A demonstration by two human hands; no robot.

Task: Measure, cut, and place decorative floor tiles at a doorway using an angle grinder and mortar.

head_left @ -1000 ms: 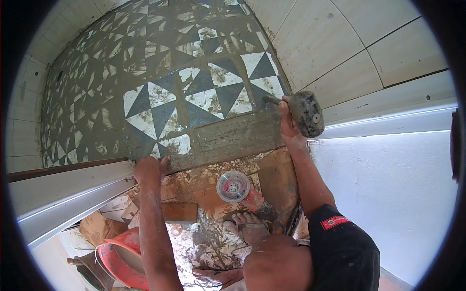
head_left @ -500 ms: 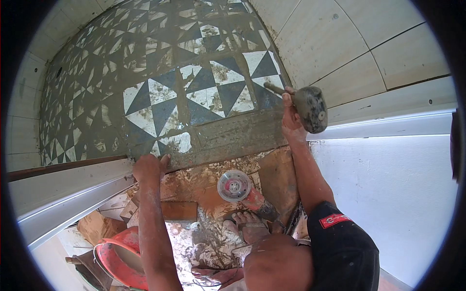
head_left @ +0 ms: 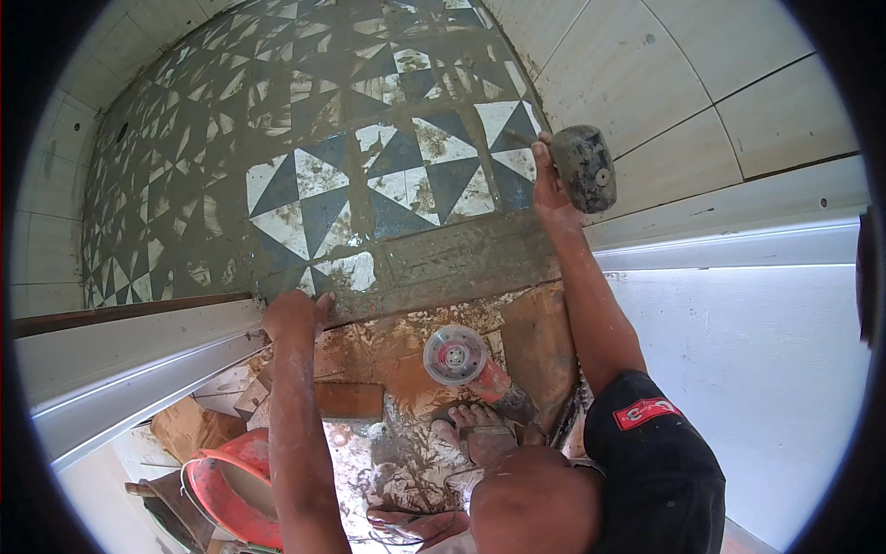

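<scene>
My right hand [head_left: 556, 201] is closed round the handle of a rubber mallet [head_left: 591, 171], close under its dark, cement-smeared head. The mallet is raised over the right side of the tiled floor, its handle pointing left. At the left door jamb, my left hand [head_left: 293, 317] rests on the cut tile [head_left: 343, 271] at the floor's front edge, thumb stretched out to the right. Its other fingers are mostly hidden behind the hand. Beyond it lie patterned dark-and-white tiles [head_left: 300, 201] smeared with grey mortar, and a strip of wet mortar [head_left: 443, 258] runs to their right front.
An angle grinder [head_left: 456, 355] with a clear disc guard lies near my feet. A red bucket [head_left: 235, 494] stands at the lower left beside brown paper [head_left: 192, 425]. A brown tile piece [head_left: 349, 401] lies on the dirty floor. White door jambs [head_left: 729, 226] flank both sides.
The mallet and my right hand have risen slightly, with the head turned a little. My left hand stays at the cut tile. The whole view has shifted slightly.
</scene>
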